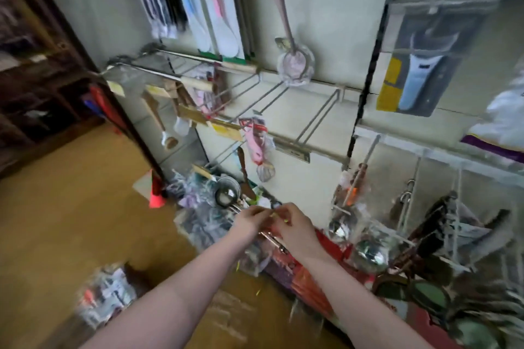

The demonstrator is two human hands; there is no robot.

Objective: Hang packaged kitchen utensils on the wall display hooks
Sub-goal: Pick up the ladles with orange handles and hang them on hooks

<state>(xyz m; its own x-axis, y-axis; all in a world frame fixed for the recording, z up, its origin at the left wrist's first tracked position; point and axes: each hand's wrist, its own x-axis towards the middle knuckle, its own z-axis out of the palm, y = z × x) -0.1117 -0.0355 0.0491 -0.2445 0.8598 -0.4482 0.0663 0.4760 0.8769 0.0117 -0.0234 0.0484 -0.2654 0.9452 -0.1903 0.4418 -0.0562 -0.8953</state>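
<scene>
1. Metal utensil (273,238): shiny, slanted, low before the wall, blurred.
2. Wire hooks (319,115): long, bare, jutting from the wall rails.
3. Pink peeler pack (256,139): hanging upright on a lower hook.

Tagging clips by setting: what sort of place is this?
Likely a housewares shop: packaged spoons hang on wall hooks, price tags sit on hook ends; the left hand and right hand hold a wrapped utensil.

Soft, even light fell across the pale wall (326,22) and yellow floor (71,221), casting only faint shadows, while the dark shelving (34,88) at left was dim. Motion blur smeared the frame, including the left hand (249,221) and right hand (296,231) pinching a packaged utensil (276,241). Wide-angle distortion bowed lines near the edges.
</scene>
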